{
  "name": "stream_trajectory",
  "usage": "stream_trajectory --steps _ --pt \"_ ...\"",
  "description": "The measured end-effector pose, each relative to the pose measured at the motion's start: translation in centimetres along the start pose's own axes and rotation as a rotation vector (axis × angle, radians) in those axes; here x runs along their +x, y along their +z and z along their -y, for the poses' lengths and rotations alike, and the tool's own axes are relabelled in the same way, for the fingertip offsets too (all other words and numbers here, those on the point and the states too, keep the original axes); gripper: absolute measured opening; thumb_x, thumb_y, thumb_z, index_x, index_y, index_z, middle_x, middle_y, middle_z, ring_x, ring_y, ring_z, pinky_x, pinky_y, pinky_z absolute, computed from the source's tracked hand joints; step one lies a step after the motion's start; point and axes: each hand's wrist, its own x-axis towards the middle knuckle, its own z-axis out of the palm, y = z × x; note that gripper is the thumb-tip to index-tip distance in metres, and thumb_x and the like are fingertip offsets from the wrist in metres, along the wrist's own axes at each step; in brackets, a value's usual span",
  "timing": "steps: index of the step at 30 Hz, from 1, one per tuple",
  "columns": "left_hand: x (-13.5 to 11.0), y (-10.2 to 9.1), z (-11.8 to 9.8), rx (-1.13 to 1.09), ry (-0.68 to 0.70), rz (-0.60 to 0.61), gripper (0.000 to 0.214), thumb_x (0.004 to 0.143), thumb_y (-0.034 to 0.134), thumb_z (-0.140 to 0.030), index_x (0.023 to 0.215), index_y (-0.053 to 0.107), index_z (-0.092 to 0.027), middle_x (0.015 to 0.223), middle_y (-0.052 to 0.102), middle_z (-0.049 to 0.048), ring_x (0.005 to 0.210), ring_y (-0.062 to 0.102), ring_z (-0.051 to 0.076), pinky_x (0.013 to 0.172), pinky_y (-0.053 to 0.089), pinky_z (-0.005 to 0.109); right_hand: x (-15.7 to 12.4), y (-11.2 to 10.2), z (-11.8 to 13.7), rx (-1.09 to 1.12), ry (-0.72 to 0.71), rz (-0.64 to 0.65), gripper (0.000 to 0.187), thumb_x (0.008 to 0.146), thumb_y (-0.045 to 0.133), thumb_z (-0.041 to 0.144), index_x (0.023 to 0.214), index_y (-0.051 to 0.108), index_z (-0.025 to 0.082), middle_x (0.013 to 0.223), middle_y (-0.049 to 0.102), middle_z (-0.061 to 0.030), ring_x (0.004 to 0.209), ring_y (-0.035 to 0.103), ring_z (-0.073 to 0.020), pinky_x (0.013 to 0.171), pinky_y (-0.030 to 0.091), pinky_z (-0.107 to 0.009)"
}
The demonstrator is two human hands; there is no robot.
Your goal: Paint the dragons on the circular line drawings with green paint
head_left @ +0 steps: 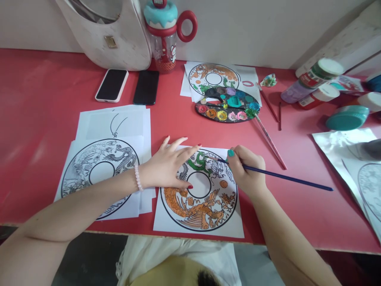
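My right hand is closed around a blue-handled paintbrush. The brush tip meets the upper part of a printed sheet, by a green-painted dragon. A ring-shaped design fills this sheet, with an orange-painted phoenix in its lower half and an unpainted dragon beside the green one. My left hand lies flat on the left side of the sheet, fingers spread, and hides part of the ring. A pink bead bracelet circles my left wrist.
Left lie uncoloured printed sheets. Behind are a white phone, a black phone, a handbag and a cup. A paint palette rests on another painted sheet; a red-handled brush leans on it. Paint bottles stand right.
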Motion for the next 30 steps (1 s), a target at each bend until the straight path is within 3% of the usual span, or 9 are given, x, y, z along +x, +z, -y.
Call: stream_trajectory --steps 4,12,18,23,28,30 --pt "-0.02 0.03 -0.01 0.006 0.000 0.004 0.111 0.072 0.067 -0.065 0.150 0.002 -0.020 0.149 0.032 0.0178 0.142 0.011 0.036 0.107 0.006 0.067 -0.05 0.02 -0.19 0.014 -0.033 0.049 0.034 0.085 0.046 0.017 0.057 0.029 0.021 0.048 0.033 0.0054 0.045 0.028 -0.0072 0.046 0.024 -0.024" --pt "-0.04 -0.03 -0.07 0.009 -0.005 0.005 0.114 0.071 0.069 -0.063 0.150 -0.001 -0.022 0.149 0.032 0.0179 0.142 0.012 0.036 0.106 0.008 0.067 0.14 0.13 -0.16 -0.002 0.003 -0.011 0.037 0.087 0.047 0.020 0.057 0.025 0.021 0.047 0.029 0.0063 0.044 0.024 -0.0063 0.044 0.021 -0.024" --pt "-0.06 0.00 -0.02 0.005 -0.004 0.004 0.112 0.072 0.067 -0.064 0.150 -0.001 -0.022 0.149 0.032 0.0165 0.142 0.011 0.036 0.107 0.007 0.067 0.08 -0.01 -0.03 0.018 -0.011 0.041 0.035 0.086 0.046 0.019 0.056 0.028 0.021 0.046 0.033 0.0059 0.043 0.028 -0.0064 0.044 0.023 -0.023" --pt "0.05 0.05 -0.07 0.015 -0.006 0.012 0.111 0.071 0.067 -0.066 0.151 0.004 -0.019 0.148 0.034 0.0174 0.142 0.011 0.036 0.107 0.007 0.066 0.06 -0.04 -0.04 -0.002 0.040 -0.038 0.036 0.086 0.046 0.019 0.055 0.027 0.021 0.044 0.029 0.0068 0.042 0.025 -0.0062 0.043 0.022 -0.023" --pt "-0.04 0.04 0.00 0.016 -0.006 0.007 0.111 0.072 0.066 -0.066 0.150 0.004 -0.019 0.149 0.032 0.0168 0.142 0.011 0.035 0.107 0.006 0.066 -0.06 -0.13 0.00 0.034 0.001 0.073 0.035 0.084 0.046 0.017 0.055 0.028 0.021 0.045 0.032 0.0062 0.042 0.028 -0.0062 0.043 0.023 -0.023" --pt "-0.03 0.05 0.03 0.013 -0.002 0.004 0.112 0.071 0.067 -0.065 0.150 0.002 -0.020 0.149 0.032 0.0161 0.142 0.011 0.035 0.107 0.007 0.066 -0.01 -0.09 0.05 0.029 0.014 0.051 0.035 0.084 0.046 0.017 0.055 0.027 0.021 0.045 0.031 0.0064 0.042 0.027 -0.0061 0.043 0.022 -0.023"
